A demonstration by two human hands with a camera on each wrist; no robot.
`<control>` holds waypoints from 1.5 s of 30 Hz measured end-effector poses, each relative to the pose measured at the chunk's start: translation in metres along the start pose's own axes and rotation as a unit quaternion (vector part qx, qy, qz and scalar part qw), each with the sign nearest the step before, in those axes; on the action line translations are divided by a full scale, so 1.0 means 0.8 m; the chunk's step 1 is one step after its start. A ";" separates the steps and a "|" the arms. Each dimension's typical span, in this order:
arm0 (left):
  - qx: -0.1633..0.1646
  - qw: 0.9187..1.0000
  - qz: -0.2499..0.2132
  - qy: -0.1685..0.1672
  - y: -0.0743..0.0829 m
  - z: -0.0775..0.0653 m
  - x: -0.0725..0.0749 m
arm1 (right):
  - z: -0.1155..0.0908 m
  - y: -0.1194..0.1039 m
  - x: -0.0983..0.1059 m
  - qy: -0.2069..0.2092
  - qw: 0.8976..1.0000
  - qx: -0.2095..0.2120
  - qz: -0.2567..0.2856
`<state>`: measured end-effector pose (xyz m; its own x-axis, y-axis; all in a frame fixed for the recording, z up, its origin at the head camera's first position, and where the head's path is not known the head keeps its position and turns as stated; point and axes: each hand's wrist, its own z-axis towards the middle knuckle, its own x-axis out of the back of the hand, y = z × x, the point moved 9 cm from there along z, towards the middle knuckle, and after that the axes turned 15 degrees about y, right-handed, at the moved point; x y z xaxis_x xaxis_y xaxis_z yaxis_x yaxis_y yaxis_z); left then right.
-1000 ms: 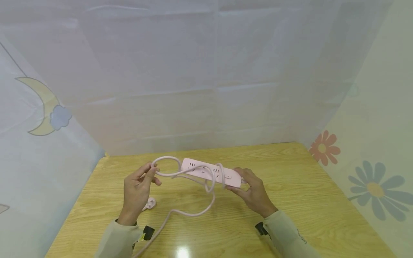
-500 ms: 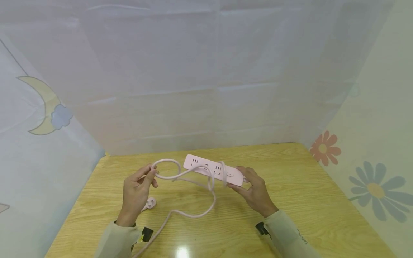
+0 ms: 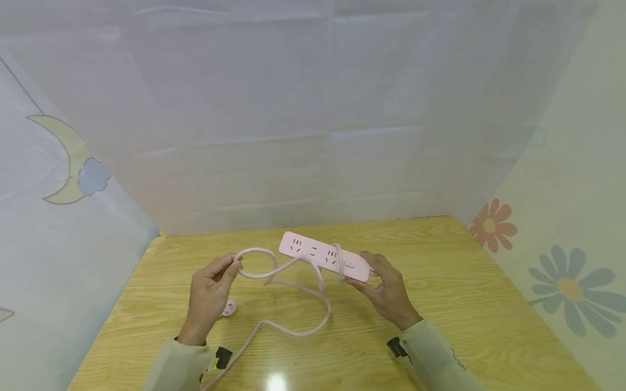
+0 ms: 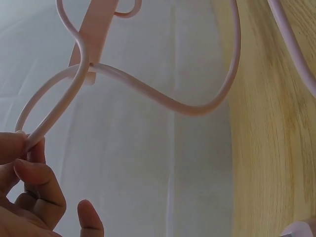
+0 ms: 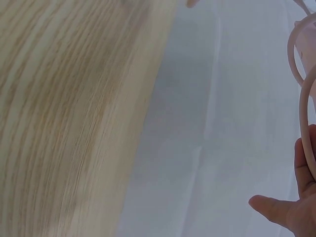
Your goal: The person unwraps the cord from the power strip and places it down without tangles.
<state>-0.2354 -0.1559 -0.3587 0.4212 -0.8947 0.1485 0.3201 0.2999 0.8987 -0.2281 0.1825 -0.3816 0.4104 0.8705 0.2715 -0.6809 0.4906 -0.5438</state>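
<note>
A pale pink power strip (image 3: pixel 320 252) is held above the table, tilted with its left end higher. My right hand (image 3: pixel 388 290) grips its right end, by the switch; in the right wrist view that hand (image 5: pixel 301 197) shows only partly at the edge. One turn of the cord (image 3: pixel 340 263) wraps around the strip near the switch. My left hand (image 3: pixel 207 293) pinches a bend of the same cord between thumb and fingertips, as the left wrist view also shows with the cord loop (image 4: pixel 54 111). The plug (image 3: pixel 229 308) lies on the table beside the left wrist.
The wooden table (image 3: pixel 464 304) meets a pale sheet wall (image 3: pixel 313 179) at its back. Side sheets printed with flowers (image 3: pixel 569 288) and a moon (image 3: pixel 73 157) flank it. A slack run of cord curves toward the front edge.
The strip's left end has risen and shifted slightly right. My left hand has moved a little right and down with the pinched cord, and the loop hangs lower in front of the strip.
</note>
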 end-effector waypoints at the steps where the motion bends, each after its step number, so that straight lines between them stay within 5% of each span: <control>1: 0.002 1.000 0.002 -0.001 -0.001 -0.001 0.000 | 0.001 -0.004 0.001 0.003 1.000 0.001 -0.001; 9: 0.013 1.000 0.021 -0.010 -0.010 -0.003 -0.004 | 0.020 -0.047 0.009 0.010 1.000 0.007 0.002; 18: 0.036 0.997 0.059 -0.033 -0.019 -0.003 -0.012 | 0.000 -0.003 0.001 0.004 1.000 0.003 0.005; 32: 0.081 0.991 0.081 -0.073 -0.035 -0.008 -0.023 | 0.001 -0.003 -0.001 0.006 1.000 0.008 0.004; 45: 0.045 0.988 0.115 -0.093 -0.028 -0.009 -0.028 | 0.003 -0.004 0.000 0.000 1.000 0.008 0.018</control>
<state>-0.2457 -0.1405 -0.3851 0.3089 -0.8542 0.4183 0.1537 0.4789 0.8643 -0.2270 0.1813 -0.3782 0.3855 0.8877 0.2516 -0.7049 0.4593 -0.5405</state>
